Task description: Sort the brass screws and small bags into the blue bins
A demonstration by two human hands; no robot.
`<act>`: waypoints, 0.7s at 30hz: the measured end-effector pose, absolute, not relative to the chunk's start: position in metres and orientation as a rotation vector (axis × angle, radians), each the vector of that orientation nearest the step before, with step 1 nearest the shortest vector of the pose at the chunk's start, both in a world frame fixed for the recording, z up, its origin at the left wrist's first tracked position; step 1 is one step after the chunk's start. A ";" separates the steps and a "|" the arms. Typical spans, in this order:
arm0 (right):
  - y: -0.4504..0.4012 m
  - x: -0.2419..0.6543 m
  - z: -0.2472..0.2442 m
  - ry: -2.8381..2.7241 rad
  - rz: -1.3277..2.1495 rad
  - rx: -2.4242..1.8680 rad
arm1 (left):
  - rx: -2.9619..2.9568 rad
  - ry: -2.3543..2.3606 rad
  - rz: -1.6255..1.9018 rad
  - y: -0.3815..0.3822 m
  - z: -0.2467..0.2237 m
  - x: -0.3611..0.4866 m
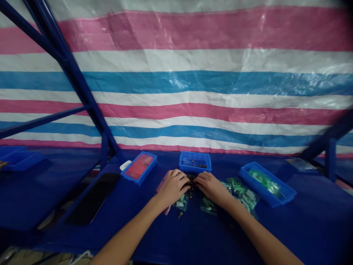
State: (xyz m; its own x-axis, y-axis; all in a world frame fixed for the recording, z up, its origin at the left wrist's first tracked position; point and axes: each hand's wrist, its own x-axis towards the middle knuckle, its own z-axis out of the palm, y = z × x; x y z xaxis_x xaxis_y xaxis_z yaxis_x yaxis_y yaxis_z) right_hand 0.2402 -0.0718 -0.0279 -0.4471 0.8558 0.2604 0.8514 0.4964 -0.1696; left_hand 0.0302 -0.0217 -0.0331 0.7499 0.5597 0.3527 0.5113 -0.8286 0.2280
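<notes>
My left hand [173, 187] and my right hand [211, 185] lie close together on the blue table top, fingertips meeting over a small heap of dark metal fasteners [191, 183]. Whether either hand grips any of them is hidden by the fingers. Just beyond stands a blue plastic bin [195, 155] holding a few similar small parts. Small plastic bags with green contents [242, 192] lie to the right of my right hand, and another [181, 202] lies below my left hand. A tiny brass-coloured screw [180, 215] rests near that bag.
A blue tray with a red sheet [139, 168] stands left, a blue bin of green bags [266, 184] right. A black phone [92, 198] lies far left. Blue steel shelf posts [82, 88] stand before a striped tarpaulin [176, 59]. Another person's hand [2, 165] shows at the left edge.
</notes>
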 end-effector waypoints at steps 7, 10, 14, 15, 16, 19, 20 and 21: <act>-0.072 0.242 -0.028 -2.189 0.155 -1.302 | 2.814 0.882 0.694 -0.027 -0.025 0.029; -0.074 0.237 -0.028 -1.988 0.370 -1.286 | 2.788 0.855 0.768 -0.027 -0.025 0.030; -0.079 0.228 -0.025 -1.771 0.715 -1.239 | 2.771 0.767 0.871 -0.029 -0.026 0.034; -0.080 0.227 -0.024 -1.736 0.775 -1.220 | 2.759 0.747 0.899 -0.030 -0.027 0.035; -0.081 0.226 -0.023 -1.704 0.823 -1.204 | 2.744 0.729 0.927 -0.031 -0.027 0.036; -0.080 0.224 -0.023 -1.597 0.938 -1.171 | 2.695 0.698 0.980 -0.033 -0.026 0.039; -0.080 0.225 -0.023 -1.566 0.976 -1.161 | 2.689 0.692 0.985 -0.033 -0.026 0.039; -0.079 0.225 -0.023 -1.540 1.011 -1.152 | 2.690 0.686 0.985 -0.033 -0.025 0.038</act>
State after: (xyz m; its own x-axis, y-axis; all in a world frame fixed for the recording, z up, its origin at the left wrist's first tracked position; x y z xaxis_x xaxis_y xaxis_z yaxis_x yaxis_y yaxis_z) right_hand 0.2251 -0.0792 -0.0229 -0.1260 0.9721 0.1977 0.2055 0.2205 -0.9535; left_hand 0.0385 -0.0333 -0.0255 0.6712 0.4863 0.5594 0.3559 -0.8735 0.3323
